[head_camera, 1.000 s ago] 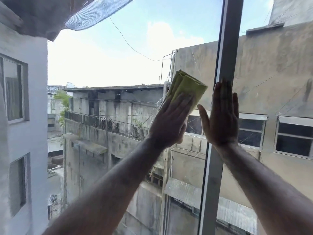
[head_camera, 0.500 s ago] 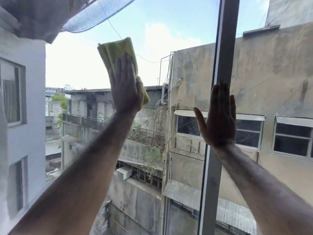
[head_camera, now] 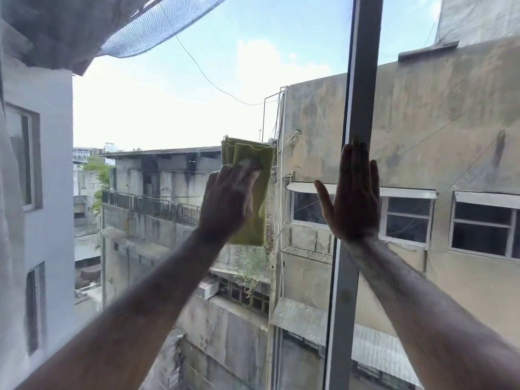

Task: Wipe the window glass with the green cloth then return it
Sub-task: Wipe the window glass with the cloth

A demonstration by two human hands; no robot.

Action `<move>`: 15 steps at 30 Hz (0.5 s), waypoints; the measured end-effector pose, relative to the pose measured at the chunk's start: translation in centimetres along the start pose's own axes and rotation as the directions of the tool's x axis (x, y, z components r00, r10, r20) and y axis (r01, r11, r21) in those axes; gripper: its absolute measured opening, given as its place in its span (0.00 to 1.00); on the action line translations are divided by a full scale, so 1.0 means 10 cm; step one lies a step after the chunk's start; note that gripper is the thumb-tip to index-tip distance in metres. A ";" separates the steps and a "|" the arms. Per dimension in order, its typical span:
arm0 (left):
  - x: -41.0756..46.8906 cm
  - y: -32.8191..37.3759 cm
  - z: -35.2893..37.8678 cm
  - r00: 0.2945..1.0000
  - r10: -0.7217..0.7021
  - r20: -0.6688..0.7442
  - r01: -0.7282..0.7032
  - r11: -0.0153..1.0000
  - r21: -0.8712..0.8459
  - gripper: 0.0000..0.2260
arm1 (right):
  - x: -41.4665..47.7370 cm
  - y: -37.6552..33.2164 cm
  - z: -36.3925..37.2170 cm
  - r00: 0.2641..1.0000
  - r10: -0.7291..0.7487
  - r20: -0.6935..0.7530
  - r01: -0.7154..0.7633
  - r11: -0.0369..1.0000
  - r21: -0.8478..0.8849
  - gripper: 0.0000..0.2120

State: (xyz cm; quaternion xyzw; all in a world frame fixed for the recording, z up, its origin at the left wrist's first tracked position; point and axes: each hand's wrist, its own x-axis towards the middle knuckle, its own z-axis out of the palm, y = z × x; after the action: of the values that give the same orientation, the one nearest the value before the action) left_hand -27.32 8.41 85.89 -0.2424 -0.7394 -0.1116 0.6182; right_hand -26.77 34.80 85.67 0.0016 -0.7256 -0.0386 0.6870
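You're facing the window glass [head_camera: 174,114], a big pane filling most of the view, with the grey upright frame [head_camera: 363,80] running top to bottom on its right side. Outside there's sky, weathered concrete buildings and a dark net overhead, all well beyond the pane.

Your right hand [head_camera: 353,201] is flat and spread, palm forward, fingers together and pointing up, braced across the frame and the glass edge beside it. It has hold of nothing; it's only steadying you.

Your left hand [head_camera: 229,199] is the working one. Its grip isn't a closed grasp: the palm and extended fingers lie flat on the green cloth [head_camera: 251,190], pinning it against the pane. The cloth is folded into a tall pad, its top edge showing above your fingertips and its lower end hanging below your wrist, just left of the frame and at about mid-height on the glass. The hand is a little blurred, so I can't tell exactly how the thumb sits.

By my reading, you're in the wiping step, mid-stroke, with the return not yet begun. Next, you want even pressure through the flat palm so the pad doesn't slide out from under your fingers, and overlapping passes toward the parts of the pane not yet covered, likely the lower stretch and the far left. Where the cloth goes back to isn't in view.
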 end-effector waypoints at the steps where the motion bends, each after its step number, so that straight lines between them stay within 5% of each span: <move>1: 0.10 -0.03 -0.07 0.999 -0.021 0.027 0.022 0.999 -0.034 0.17 | 0.00 0.00 0.00 1.000 -0.001 0.002 0.001 1.000 0.006 0.41; 8: 0.44 -0.02 -0.29 0.993 -0.052 0.104 0.047 0.998 0.049 0.30 | 0.00 -0.01 -0.01 1.000 0.003 0.021 -0.004 1.000 0.023 0.41; 15: 0.52 0.03 -0.36 0.991 -0.072 0.116 0.065 0.996 0.063 0.22 | 0.00 0.00 -0.02 0.999 0.005 0.053 -0.007 0.999 0.045 0.42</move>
State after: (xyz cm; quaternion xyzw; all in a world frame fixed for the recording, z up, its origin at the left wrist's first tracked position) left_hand -24.64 8.16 91.69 -0.2048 -0.7854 -0.0963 0.5762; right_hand -26.52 34.75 85.69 0.0139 -0.7442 -0.0204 0.6675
